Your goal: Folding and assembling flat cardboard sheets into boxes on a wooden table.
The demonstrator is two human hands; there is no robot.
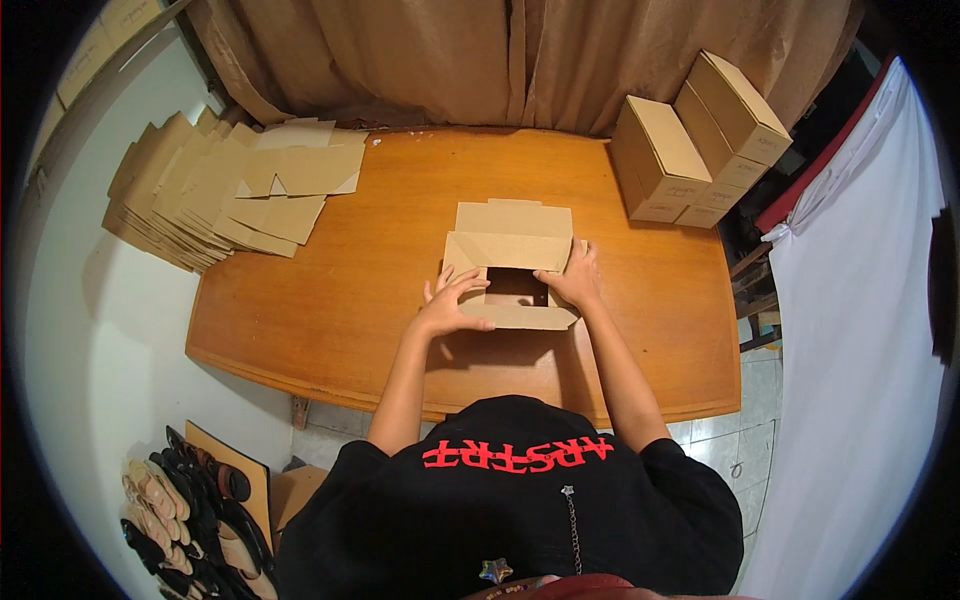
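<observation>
A brown cardboard box (510, 318), partly folded, stands on the table in front of me. Its lid flap (513, 219) is up on the far side, and a dark opening shows at its middle. My left hand (450, 305) grips the left side, with fingers over the side flap and thumb along the near edge. On the opposite side my right hand (576, 278) holds the box, its thumb on the right flap by the opening and its other fingers along the outer wall.
Flat cardboard blanks (190, 195) lie stacked at the table's far left. Several closed boxes (655, 160) are piled at the far right. A brown curtain (400, 60) hangs behind the wooden table (300, 310). Shoes (200, 510) sit at lower left; a white cloth (850, 330) hangs on the right.
</observation>
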